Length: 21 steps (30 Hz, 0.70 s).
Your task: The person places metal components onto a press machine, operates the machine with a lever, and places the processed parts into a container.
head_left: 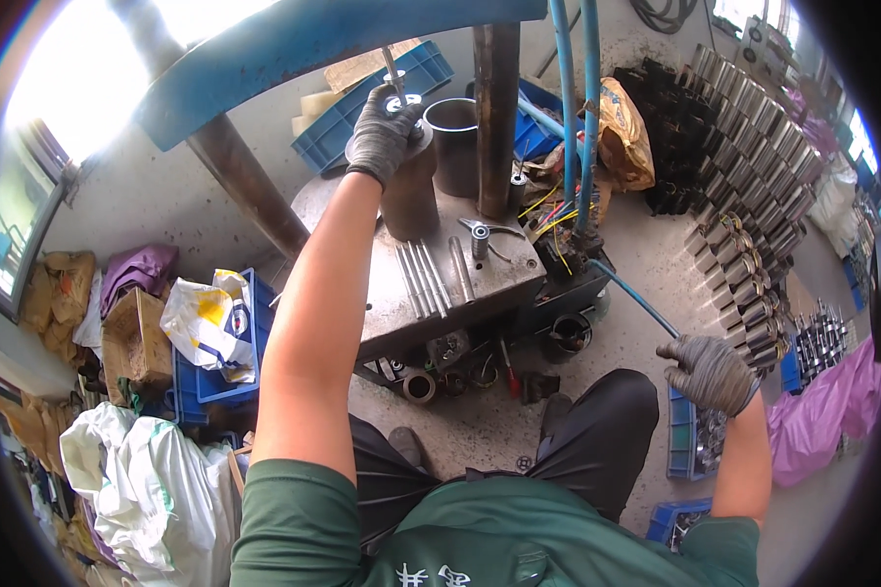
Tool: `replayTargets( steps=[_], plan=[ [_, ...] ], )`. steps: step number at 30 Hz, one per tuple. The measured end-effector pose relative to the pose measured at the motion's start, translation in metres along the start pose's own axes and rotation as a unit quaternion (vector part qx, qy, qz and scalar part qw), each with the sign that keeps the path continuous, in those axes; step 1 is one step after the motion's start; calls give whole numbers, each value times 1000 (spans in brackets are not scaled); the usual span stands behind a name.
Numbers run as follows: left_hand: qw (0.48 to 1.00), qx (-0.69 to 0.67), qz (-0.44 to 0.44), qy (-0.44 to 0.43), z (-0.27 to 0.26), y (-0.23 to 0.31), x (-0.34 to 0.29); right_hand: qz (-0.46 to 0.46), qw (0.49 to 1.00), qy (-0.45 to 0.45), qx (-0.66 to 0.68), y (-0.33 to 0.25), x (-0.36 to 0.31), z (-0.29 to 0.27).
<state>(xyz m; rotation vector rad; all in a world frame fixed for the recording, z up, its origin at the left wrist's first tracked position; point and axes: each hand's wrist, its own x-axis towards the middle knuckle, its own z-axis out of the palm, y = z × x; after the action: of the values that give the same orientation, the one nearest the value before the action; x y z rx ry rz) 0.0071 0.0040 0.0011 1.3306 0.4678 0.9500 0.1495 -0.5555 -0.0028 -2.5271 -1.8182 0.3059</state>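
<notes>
My left hand [382,137], in a grey knit glove, reaches forward and curls round a shiny ringed metal part [402,102]. A thin upright rod [392,67] rises above this part. Below the hand, a round plate tops a thick metal cylinder [410,201] on the steel press table [377,318]. My right hand [712,375], gloved too, is closed at the end of a blue lever [634,296] on the right. Several slim metal shafts [422,279] lie side by side on the table, with a thicker rod [461,269] and a small upright metal sleeve [480,241] nearby.
A blue press beam [333,49] crosses overhead between steel columns [250,186]. An open metal tube [451,147] stands behind. Stacked metal cylinders [754,147] fill the right side, near blue crates [690,435]. White sacks [152,489] and a blue crate [260,328] lie left.
</notes>
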Motion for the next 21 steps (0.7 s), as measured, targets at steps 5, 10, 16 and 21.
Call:
replayTargets(
  steps=[5, 10, 16, 21],
  plan=[
    [995, 96, 39, 15, 0, 1, 0, 5, 997, -58, 41, -4, -10, 16],
    [998, 53, -4, 19, 2, 3, -4, 4, 998, -61, 24, -4, -11, 16],
    [998, 58, 17, -5, 1, 3, -4, 14, 998, -23, 65, 3, -2, 0],
    [1000, 2, 3, -6, 3, 3, -1, -2, 997, -80, 23, -3, -5, 1]
  ],
)
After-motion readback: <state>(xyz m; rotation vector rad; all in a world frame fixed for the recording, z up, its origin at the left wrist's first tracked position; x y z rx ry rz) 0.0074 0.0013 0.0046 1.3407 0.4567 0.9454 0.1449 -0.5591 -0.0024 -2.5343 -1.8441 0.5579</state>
